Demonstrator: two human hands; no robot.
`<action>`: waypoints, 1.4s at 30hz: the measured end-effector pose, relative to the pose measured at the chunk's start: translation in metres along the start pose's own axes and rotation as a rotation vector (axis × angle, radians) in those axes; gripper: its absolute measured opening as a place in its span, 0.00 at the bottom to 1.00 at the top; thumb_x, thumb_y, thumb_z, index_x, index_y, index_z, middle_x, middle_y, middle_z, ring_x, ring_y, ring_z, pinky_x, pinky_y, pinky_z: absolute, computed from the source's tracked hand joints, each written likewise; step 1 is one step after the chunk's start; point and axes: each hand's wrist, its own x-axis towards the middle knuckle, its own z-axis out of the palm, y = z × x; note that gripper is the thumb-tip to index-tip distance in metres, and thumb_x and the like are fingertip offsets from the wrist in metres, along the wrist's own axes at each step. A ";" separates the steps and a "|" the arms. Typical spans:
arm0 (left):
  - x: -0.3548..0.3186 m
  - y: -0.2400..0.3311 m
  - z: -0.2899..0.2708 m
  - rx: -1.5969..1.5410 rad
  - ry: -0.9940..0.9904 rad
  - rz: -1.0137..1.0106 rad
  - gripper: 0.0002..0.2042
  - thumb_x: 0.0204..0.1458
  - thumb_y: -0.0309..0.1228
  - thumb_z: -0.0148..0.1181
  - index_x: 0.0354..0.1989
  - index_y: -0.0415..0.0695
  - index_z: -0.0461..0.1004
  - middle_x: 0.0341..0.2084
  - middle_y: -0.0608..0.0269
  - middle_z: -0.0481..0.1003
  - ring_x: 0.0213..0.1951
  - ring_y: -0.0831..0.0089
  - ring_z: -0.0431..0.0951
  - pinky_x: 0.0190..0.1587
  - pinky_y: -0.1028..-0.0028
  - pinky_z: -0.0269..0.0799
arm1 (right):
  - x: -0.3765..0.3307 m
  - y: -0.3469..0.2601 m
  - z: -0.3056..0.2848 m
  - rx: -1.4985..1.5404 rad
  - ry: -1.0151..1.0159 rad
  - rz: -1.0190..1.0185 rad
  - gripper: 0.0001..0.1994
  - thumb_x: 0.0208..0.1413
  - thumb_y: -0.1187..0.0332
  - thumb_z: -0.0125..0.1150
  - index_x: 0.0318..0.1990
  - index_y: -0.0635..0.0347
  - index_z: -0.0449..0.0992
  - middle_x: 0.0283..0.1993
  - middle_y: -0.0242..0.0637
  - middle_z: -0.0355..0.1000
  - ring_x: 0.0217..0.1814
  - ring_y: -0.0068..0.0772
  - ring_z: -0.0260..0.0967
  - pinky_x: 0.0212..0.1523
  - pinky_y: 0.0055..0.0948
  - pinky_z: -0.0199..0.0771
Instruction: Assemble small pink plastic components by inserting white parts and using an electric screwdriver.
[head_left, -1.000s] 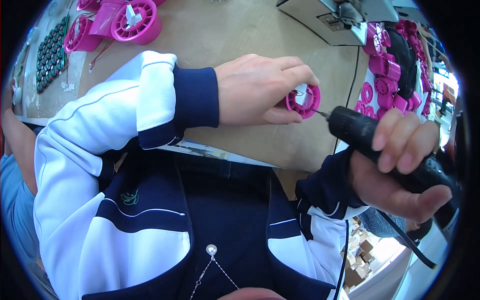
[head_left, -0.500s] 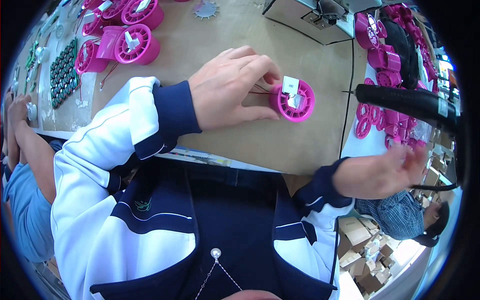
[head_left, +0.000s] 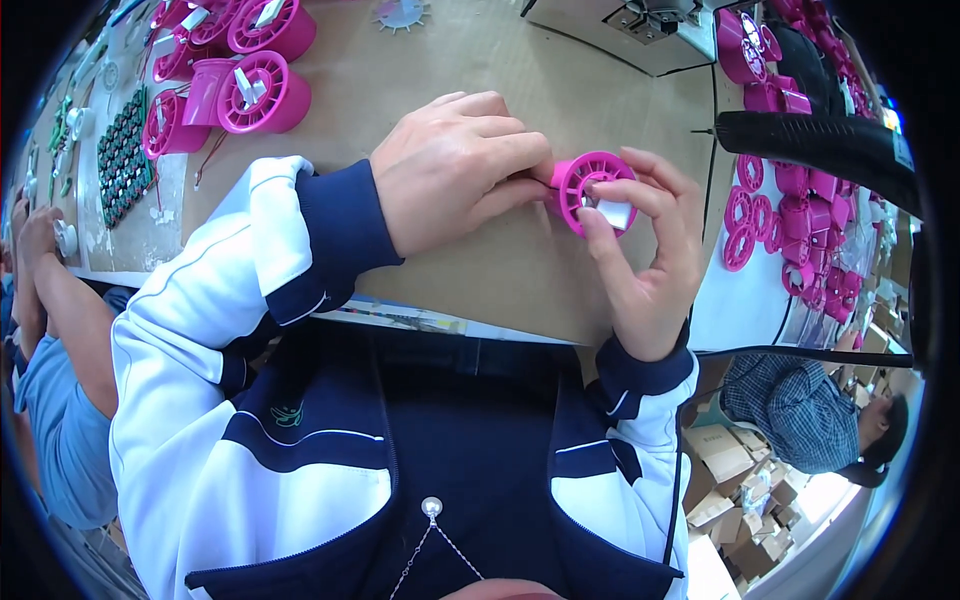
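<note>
A round pink plastic housing with a spoked face stands on the brown work surface between my hands. My left hand is closed at its left side, thumb and forefinger pinched where thin wires reach the housing. On the right, my right hand curls over the spoked face. Its thumb and forefinger tips close in at the centre, around a small white block that sits partly hidden behind them. The other right fingers bend beside the housing's upper right rim.
More pink housings with white blocks and wires stand far left, beside a green circuit-board panel. A metal machine is at the back. A black-handled tool juts in from the right, near pink parts. Other people sit on both sides.
My right hand has come in from the far right to the housing's face. My left fingers have closed into a pinch at its side. The white block has shifted lower right.
</note>
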 end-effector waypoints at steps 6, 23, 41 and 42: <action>0.001 0.000 -0.001 -0.001 -0.022 -0.020 0.06 0.51 0.26 0.69 0.37 0.44 0.80 0.30 0.65 0.77 0.35 0.67 0.74 0.44 0.71 0.71 | -0.009 0.009 0.001 0.292 -0.048 0.093 0.24 0.48 0.70 0.76 0.54 0.55 0.76 0.61 0.43 0.69 0.60 0.46 0.69 0.59 0.37 0.71; 0.009 0.000 -0.015 -0.159 -0.009 -0.059 0.04 0.52 0.22 0.69 0.36 0.41 0.84 0.26 0.66 0.75 0.30 0.72 0.70 0.34 0.76 0.69 | -0.008 0.006 0.005 0.469 -0.030 0.247 0.37 0.46 0.75 0.80 0.64 0.60 0.66 0.60 0.44 0.70 0.55 0.41 0.76 0.58 0.34 0.78; 0.010 -0.011 -0.032 -0.098 -0.011 -0.076 0.05 0.51 0.22 0.70 0.36 0.43 0.86 0.28 0.67 0.68 0.30 0.73 0.65 0.33 0.77 0.63 | -0.009 0.010 0.005 0.470 0.069 0.251 0.44 0.44 0.74 0.80 0.68 0.62 0.58 0.57 0.47 0.70 0.54 0.43 0.76 0.58 0.35 0.76; 0.010 -0.011 -0.034 -0.099 -0.028 -0.124 0.05 0.51 0.22 0.70 0.36 0.43 0.86 0.29 0.66 0.67 0.30 0.73 0.65 0.33 0.77 0.63 | -0.009 0.010 0.005 0.472 0.082 0.259 0.45 0.44 0.74 0.80 0.69 0.61 0.58 0.57 0.48 0.70 0.54 0.43 0.76 0.59 0.36 0.76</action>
